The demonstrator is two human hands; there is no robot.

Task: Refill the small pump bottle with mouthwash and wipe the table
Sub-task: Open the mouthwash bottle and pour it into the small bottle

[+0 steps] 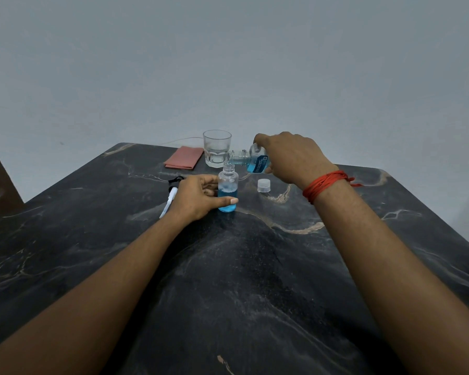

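At frame centre, the left hand [198,197] grips the small pump bottle [227,191] upright on the dark marble desk [255,280]. The right hand [290,156] clasps the tilted mouthwash bottle [251,159], its mouth over the small bottle's neck.

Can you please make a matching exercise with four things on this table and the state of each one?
Things:
1. small bottle
2. mouthwash bottle
3. white cap
4. pink cloth

States:
A. folded, near the glass
B. tilted, in the right hand
C. upright, held by the left hand
D. standing alone on the table

Pairs: 1-C, 2-B, 3-D, 4-A
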